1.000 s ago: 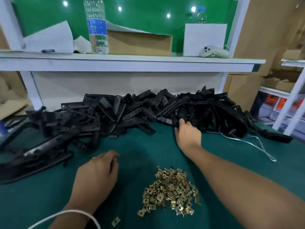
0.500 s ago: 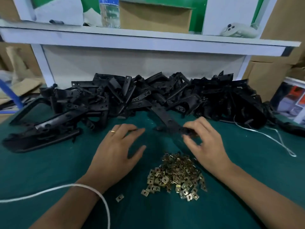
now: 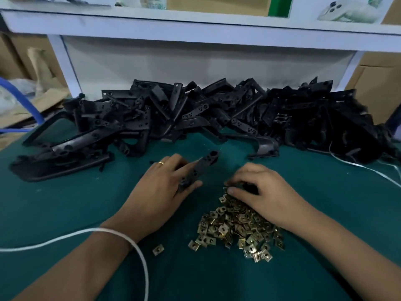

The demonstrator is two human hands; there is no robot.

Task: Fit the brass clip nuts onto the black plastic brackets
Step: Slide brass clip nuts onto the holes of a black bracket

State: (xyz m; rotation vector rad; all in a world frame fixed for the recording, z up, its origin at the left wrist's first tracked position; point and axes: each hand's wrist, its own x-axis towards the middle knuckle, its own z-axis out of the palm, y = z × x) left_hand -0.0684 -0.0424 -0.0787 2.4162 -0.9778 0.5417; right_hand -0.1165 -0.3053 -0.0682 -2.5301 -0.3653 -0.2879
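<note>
One black plastic bracket (image 3: 204, 165) lies slanted across my left hand (image 3: 160, 190), which grips its near end between thumb and fingers; its far end points up and right. My right hand (image 3: 258, 196) rests palm down on the far edge of the heap of brass clip nuts (image 3: 236, 229), fingers curled onto the nuts; whether it holds one is hidden. A long pile of black brackets (image 3: 195, 114) lies across the back of the green table (image 3: 65, 209). A single brass nut (image 3: 158, 249) sits apart, left of the heap.
A white cord (image 3: 138, 257) loops over my left wrist and runs off to the left; another white cord (image 3: 368, 170) trails at the right. Large black frames (image 3: 54, 153) lie at the left. A white shelf (image 3: 195, 31) overhangs the pile at the back.
The bracket passed from my right hand to my left hand. My right hand dropped onto the far edge of the brass nut heap. The camera tilted further down.
</note>
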